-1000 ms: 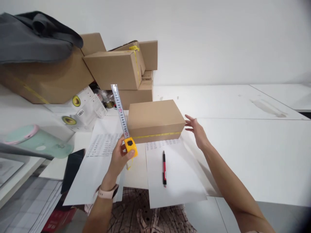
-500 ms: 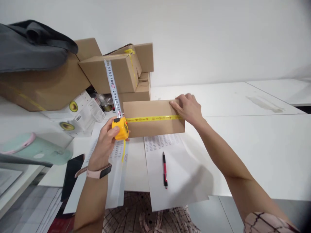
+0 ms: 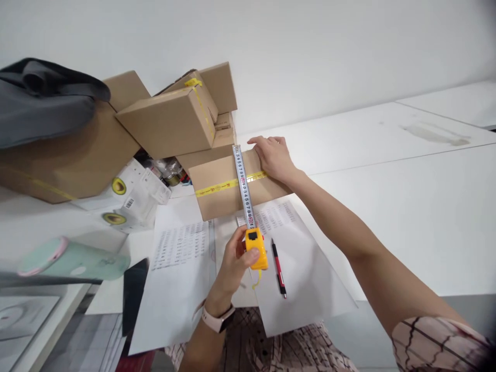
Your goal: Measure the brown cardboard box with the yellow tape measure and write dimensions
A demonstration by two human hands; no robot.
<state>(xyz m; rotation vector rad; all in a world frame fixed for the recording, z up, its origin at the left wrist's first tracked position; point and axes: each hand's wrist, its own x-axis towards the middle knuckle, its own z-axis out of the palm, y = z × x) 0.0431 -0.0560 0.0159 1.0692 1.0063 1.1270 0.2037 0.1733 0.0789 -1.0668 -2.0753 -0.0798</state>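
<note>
My left hand [image 3: 234, 263] is closed around a yellow tape measure [image 3: 256, 249], with the thumb on its side. Its metal blade [image 3: 244, 188] runs out away from me across a small cardboard box [image 3: 213, 201], and the figures on it show. Yellow printed tape runs lengthwise along the box. My right hand [image 3: 273, 157] grips the box from its far side, right of the blade's end; its fingertips curl over the far edge and are partly hidden. A yellow strap hangs below the tape measure.
Printed sheets [image 3: 178, 279] lie on the white table [image 3: 387, 217], with a red and black pen [image 3: 278, 268] on the right one. Stacked cardboard boxes [image 3: 166, 121], a grey bag [image 3: 42, 103], avocado-printed cartons [image 3: 135, 194] and a mint bottle [image 3: 85, 261] stand at left.
My left hand has moved right and nearer with the tape measure, bringing the blade from beside the box to across it. My right hand has shifted left along the box, which is now tilted.
</note>
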